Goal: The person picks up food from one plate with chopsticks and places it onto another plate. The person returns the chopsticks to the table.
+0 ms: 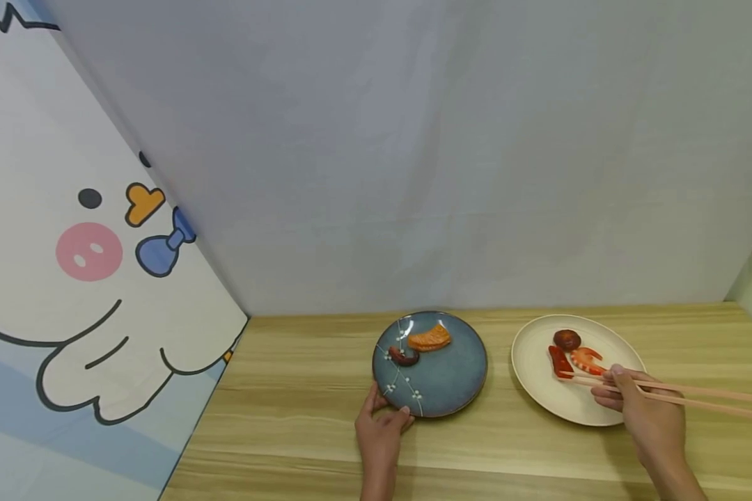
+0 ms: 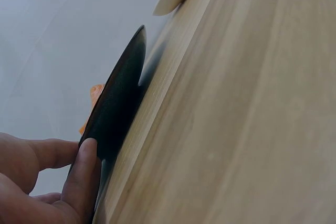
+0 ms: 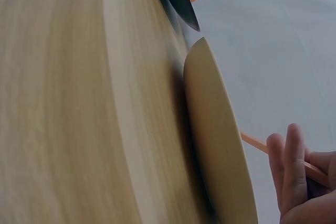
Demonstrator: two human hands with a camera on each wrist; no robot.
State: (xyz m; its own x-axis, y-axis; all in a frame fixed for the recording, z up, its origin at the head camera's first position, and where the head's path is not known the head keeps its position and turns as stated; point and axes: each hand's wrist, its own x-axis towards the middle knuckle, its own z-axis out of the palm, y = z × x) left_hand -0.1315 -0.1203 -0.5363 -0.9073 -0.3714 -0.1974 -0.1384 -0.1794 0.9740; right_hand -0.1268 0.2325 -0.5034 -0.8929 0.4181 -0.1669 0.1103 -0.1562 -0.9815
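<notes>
My left hand (image 1: 381,431) holds the near left rim of a blue plate (image 1: 448,383), thumb and fingers at its edge. On that plate lie an orange salmon-like piece (image 1: 429,339) and a dark red-brown curved piece (image 1: 404,357). Wooden chopsticks (image 1: 714,392) are gripped in my right hand (image 1: 654,417), over the near right side of a cream plate (image 1: 539,390). Their tips are at the lower end of a red oblong piece (image 1: 560,362); whether they pinch it I cannot tell. Beside it are an orange-and-white shrimp (image 1: 587,360) and a round brown piece (image 1: 567,339).
Both plates stand on a wood-grain table (image 1: 276,417), the blue one left of the cream one, with a gap between. A pale grey cloth wall (image 1: 445,174) rises behind them. A cartoon-printed panel (image 1: 50,174) stands at the left.
</notes>
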